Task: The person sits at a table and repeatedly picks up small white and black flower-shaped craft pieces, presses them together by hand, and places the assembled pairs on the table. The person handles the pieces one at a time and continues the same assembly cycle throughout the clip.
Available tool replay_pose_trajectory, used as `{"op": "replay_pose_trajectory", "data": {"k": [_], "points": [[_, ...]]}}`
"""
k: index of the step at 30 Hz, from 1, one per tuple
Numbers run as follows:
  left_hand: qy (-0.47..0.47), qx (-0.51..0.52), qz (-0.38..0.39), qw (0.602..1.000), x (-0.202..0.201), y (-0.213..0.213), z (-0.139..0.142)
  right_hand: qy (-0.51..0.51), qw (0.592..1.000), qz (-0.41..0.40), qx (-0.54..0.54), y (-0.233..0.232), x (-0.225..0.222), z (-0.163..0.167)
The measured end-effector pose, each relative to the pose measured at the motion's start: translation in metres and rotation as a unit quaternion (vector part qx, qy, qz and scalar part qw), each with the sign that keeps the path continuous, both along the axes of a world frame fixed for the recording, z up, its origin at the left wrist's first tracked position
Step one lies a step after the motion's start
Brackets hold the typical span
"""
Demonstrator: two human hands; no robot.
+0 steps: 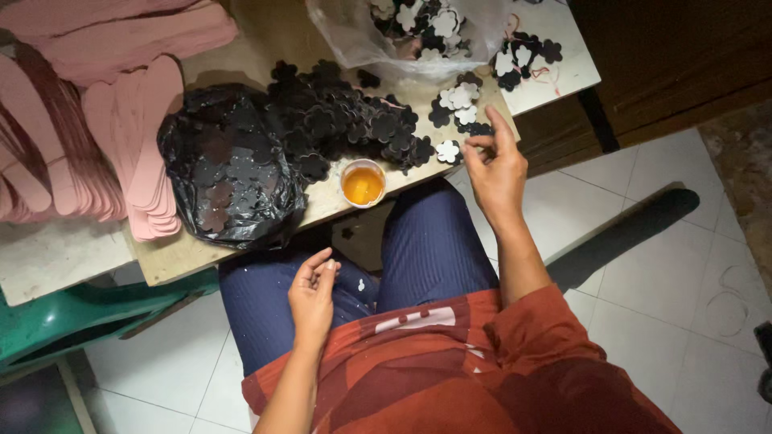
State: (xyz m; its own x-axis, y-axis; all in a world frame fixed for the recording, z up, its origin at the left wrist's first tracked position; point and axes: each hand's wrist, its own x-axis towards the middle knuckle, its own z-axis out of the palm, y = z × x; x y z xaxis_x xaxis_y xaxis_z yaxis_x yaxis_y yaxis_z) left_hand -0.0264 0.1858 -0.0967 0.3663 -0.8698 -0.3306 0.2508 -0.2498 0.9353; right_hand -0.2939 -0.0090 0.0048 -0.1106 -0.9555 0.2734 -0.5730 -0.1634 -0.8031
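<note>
My right hand (494,165) reaches to the table's front edge, its fingertips pinched near a small white flower cutout (448,150) beside a few black ones. Whether anything sits between the fingers is hard to tell. My left hand (314,291) rests over my lap on dark blue trousers, fingers loosely curled and holding nothing. A heap of black flower cutouts (346,120) covers the table's middle. In front of the heap stands a small round cup of orange glue (363,184).
A black plastic bag (229,173) of cutouts lies left of the heap. Pink sole-shaped foam stacks (104,120) fill the left side. A clear bag (410,28) of black and white flowers sits at the back. A green chair (72,321) stands lower left on white floor tiles.
</note>
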Motion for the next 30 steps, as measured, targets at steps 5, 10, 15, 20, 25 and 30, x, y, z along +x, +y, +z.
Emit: {"op": "replay_pose_trajectory", "data": {"k": [5,10,15,20,25,30], "points": [[-0.015,0.008,0.002,1.000,-0.008,-0.005,0.000,0.035,0.999,0.020,0.010,0.002,0.000,-0.018],[-0.009,0.017,0.005,1.000,-0.007,-0.004,0.004,0.099,0.994,0.037,-0.043,0.000,0.003,-0.018],[-0.013,0.017,0.000,1.000,-0.010,-0.006,0.002,0.025,0.997,0.046,-0.054,0.005,0.004,-0.014],[-0.041,0.021,-0.001,0.999,-0.010,-0.004,0.001,-0.089,0.993,0.055,-0.045,0.021,0.000,-0.004],[-0.031,-0.004,-0.008,0.999,-0.015,0.003,0.014,-0.099,0.981,0.134,-0.098,0.073,0.009,0.003],[0.051,-0.029,-0.051,0.997,-0.026,0.017,0.042,-0.021,0.940,0.273,-0.205,0.120,0.031,0.002]]}}
